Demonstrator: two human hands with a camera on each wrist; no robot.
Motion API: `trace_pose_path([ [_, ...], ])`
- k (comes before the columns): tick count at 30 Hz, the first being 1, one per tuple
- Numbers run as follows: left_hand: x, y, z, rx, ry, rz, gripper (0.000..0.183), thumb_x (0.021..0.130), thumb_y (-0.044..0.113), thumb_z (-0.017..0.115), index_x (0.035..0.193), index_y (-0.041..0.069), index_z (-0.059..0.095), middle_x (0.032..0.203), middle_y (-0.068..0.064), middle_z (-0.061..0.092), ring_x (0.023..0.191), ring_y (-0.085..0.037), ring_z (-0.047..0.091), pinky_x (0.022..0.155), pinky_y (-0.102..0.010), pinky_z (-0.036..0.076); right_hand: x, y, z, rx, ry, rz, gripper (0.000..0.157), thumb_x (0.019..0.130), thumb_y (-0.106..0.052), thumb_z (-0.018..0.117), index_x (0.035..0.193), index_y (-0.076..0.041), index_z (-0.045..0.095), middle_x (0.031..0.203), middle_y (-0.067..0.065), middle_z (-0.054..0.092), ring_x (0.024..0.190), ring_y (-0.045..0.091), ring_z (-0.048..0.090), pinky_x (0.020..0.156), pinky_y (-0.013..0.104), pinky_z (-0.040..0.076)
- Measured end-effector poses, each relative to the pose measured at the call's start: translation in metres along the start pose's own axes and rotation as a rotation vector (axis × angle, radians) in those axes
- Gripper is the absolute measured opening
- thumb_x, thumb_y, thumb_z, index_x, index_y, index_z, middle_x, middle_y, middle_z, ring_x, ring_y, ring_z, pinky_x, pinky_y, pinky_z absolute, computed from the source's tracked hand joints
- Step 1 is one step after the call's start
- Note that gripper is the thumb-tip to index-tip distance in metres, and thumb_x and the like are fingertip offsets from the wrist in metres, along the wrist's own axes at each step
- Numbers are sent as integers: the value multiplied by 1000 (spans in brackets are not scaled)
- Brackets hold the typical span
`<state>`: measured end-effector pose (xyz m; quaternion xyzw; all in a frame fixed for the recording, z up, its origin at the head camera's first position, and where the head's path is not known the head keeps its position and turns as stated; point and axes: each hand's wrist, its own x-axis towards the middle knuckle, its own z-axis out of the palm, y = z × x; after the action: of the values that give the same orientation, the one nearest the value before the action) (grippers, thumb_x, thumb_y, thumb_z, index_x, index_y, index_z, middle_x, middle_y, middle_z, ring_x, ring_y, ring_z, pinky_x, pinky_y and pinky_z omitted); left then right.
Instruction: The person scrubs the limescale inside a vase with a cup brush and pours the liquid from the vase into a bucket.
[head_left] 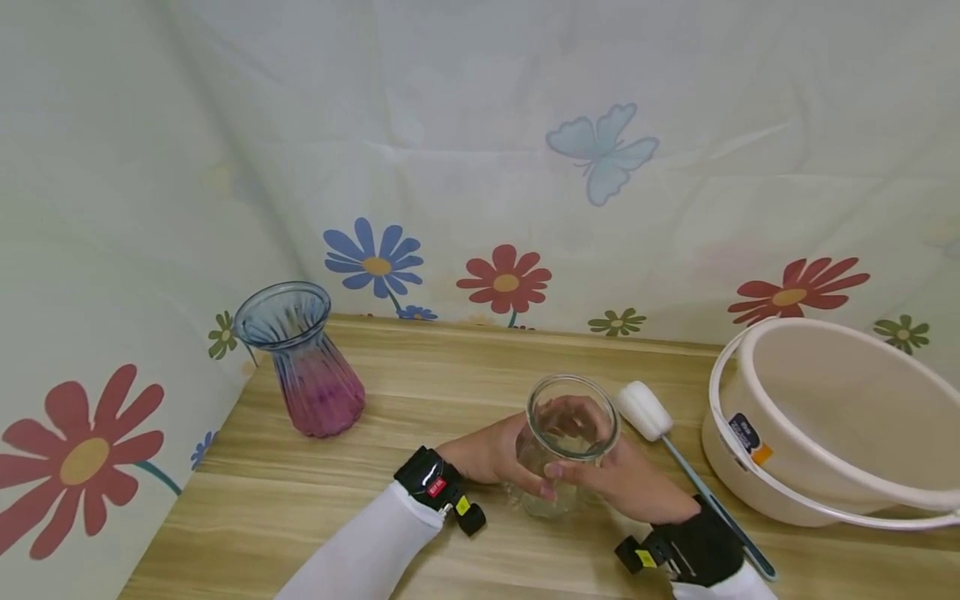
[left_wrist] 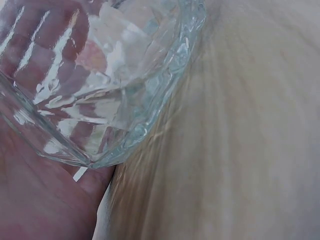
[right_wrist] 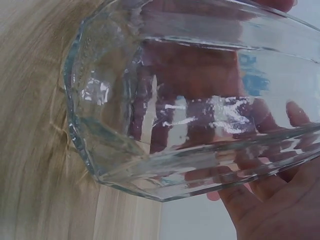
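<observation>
A clear glass vase (head_left: 551, 502) with a round, thick rim stands near the front middle of the wooden table, between both hands. My left hand (head_left: 486, 450) grips its left side, thumb across the front. From the right, my right hand (head_left: 637, 482) holds it too, its thumb near the left thumb and its fingers round the back. Flat facets and a ridged base edge of the vase (left_wrist: 150, 107) show in the left wrist view, with the base close over the wood. Through the glass in the right wrist view, fingers (right_wrist: 247, 197) appear wrapped along the vase.
A blue-and-pink ribbed vase (head_left: 318, 375) stands at the back left. Right of the hands lies a brush with a white sponge head (head_left: 643, 408), its blue handle partly behind the right wrist. A cream bucket (head_left: 802, 442) occupies the right side. A flowered curtain (head_left: 450, 167) hangs behind.
</observation>
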<state>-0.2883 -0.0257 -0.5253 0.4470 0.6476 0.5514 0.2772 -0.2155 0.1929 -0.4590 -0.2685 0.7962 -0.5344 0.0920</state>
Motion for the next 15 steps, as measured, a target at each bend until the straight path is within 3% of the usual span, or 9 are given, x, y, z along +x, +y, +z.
trace_pose_path([
  [4, 1, 0, 0, 8, -1, 11, 85, 85, 41, 86, 153, 34, 36, 155, 12, 46, 147, -9, 38, 128, -38, 21, 0, 1, 0, 2, -2, -9, 55, 97, -13, 70, 146, -18, 44, 146, 1, 51, 139, 40, 49, 112, 55, 44],
  [11, 1, 1, 0, 14, 2, 14, 83, 85, 36, 86, 153, 32, 37, 154, 11, 48, 147, -11, 41, 127, -36, 24, 0, 3, -1, -8, -7, -25, 56, 98, -15, 71, 146, -22, 43, 145, 0, 52, 139, 36, 50, 113, 55, 43],
  [15, 0, 2, 1, 12, -6, 14, 82, 86, 36, 86, 152, 30, 38, 154, 3, 49, 147, -17, 42, 127, -36, 25, 0, 5, -1, 1, -10, -37, 57, 97, -14, 71, 146, -20, 43, 145, 2, 52, 140, 38, 49, 114, 56, 43],
])
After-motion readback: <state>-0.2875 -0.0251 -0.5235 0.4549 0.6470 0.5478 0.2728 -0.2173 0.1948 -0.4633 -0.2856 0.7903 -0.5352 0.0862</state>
